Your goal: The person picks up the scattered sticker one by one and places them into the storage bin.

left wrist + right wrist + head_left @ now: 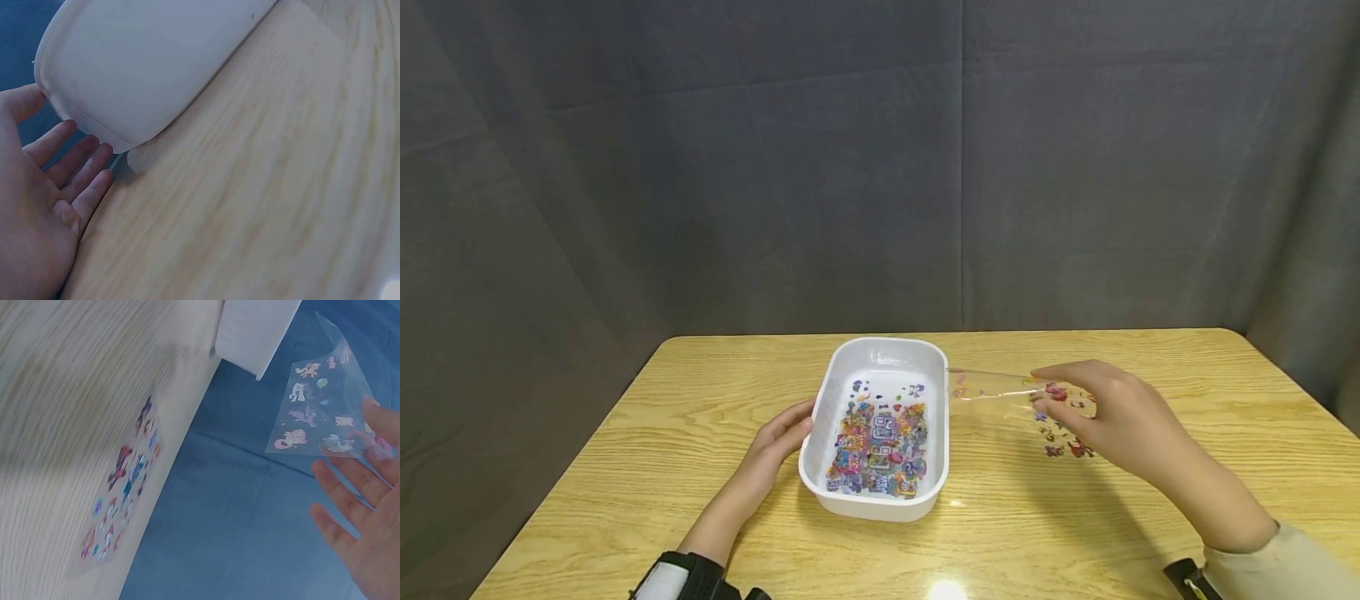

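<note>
A white plastic tray (943,425) stands on the wooden table, holding clear sticker sheets (880,450) printed with colourful cartoon figures. My left hand (778,442) touches the tray's left side. In the left wrist view, the left hand's fingers are fairly straight, with their tips against the tray wall (144,69). To the right of the tray, my right hand (1105,417) pinches a transparent sticker sheet (312,406) between thumb and fingers, its pony figures and a balloon showing in the right wrist view. That sheet is raised above the table, and its far end reaches toward the tray's right rim.
Another clear sticker sheet (122,487) lies on the table (700,417) beneath the right hand. A dark grey curtain (850,167) hangs behind the table and along its sides. Black wrist straps (700,579) show at the bottom.
</note>
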`<state>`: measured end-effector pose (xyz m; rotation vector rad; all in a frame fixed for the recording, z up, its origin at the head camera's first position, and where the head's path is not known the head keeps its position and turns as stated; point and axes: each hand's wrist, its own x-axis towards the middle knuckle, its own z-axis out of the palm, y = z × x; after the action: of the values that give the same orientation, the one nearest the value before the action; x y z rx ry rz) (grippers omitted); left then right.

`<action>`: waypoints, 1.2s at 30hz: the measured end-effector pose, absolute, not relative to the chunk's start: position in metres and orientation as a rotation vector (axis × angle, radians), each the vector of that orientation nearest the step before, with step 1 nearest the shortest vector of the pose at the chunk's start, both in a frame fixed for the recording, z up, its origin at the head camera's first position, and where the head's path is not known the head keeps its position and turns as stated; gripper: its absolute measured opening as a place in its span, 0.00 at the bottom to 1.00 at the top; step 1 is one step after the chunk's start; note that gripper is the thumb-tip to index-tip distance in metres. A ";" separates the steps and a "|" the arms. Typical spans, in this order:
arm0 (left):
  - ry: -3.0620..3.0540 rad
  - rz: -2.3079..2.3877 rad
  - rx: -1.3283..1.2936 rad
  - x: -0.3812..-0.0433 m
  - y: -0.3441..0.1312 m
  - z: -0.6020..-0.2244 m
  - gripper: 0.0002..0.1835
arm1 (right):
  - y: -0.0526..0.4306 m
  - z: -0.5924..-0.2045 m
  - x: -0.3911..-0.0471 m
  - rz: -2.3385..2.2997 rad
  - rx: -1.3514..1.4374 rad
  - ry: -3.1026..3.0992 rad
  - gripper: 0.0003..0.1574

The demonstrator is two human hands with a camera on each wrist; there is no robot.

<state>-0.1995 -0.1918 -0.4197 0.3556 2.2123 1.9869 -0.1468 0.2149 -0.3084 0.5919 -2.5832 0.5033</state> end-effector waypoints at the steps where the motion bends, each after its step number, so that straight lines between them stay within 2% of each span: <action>1: 2.211 1.988 0.355 -0.200 -0.192 -0.420 0.28 | 0.213 -0.309 -0.147 0.515 0.596 -2.579 0.21; 36: 2.223 1.980 0.344 -0.201 -0.192 -0.421 0.28 | 0.153 -0.317 -0.160 0.575 0.835 -2.526 0.18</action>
<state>-0.2009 -0.1922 -0.4213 0.3436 2.2228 1.9804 -0.1595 0.1532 -0.3169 0.8353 -2.5260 0.5748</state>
